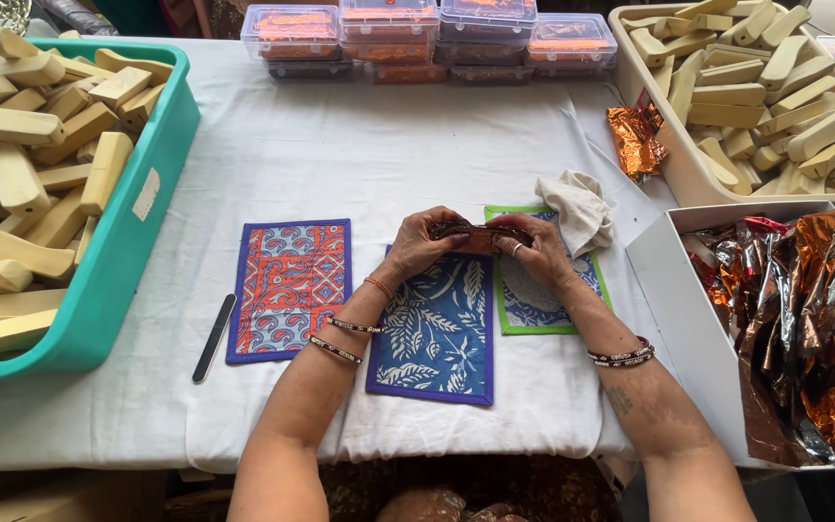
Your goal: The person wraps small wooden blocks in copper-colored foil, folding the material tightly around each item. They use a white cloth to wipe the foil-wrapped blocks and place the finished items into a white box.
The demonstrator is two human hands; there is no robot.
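Both my hands meet at the table's middle, holding a small brown elongated piece between them. My left hand grips its left end and my right hand its right end. Under them lies a blue mat with a white leaf pattern. An orange-and-blue patterned mat lies to its left, and a green-edged blue mat to its right, partly under my right wrist. A crumpled white cloth rests just beyond my right hand.
A teal bin of pale wooden pieces stands at left; a cream bin of similar pieces at back right. A white box holds copper foil wrappers. Clear lidded boxes line the far edge. A black nail file lies left.
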